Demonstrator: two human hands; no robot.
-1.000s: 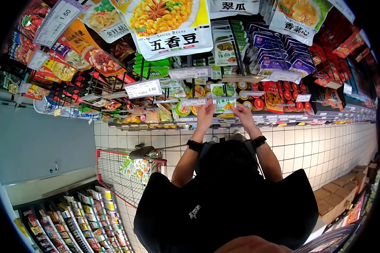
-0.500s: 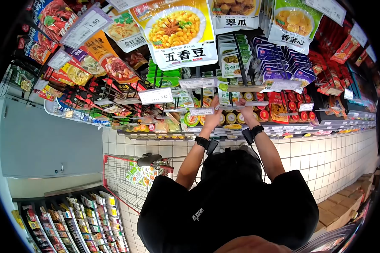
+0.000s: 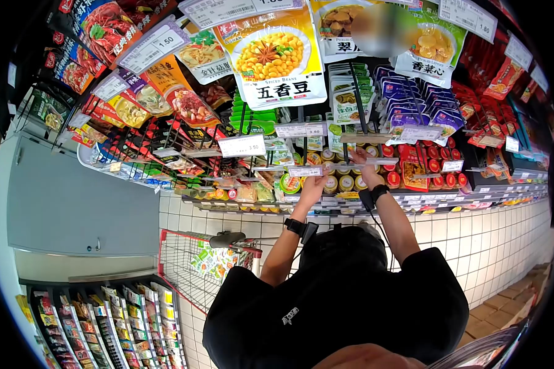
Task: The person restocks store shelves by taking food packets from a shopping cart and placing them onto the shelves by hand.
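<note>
Work on the hung packets at the shop rack is judged to be in hand. A flat green-and-white plastic packet (image 3: 334, 141) is hung just above and between the hands. The left hand (image 3: 314, 187) is raised close beside a white paper price tag (image 3: 305, 172); the right hand (image 3: 367, 171) is partly covered by a clear plastic label strip (image 3: 385, 161). The hands are held apart; whether anything is gripped by either cannot be told. For the next move, clearance from tag and strip is called for.
</note>
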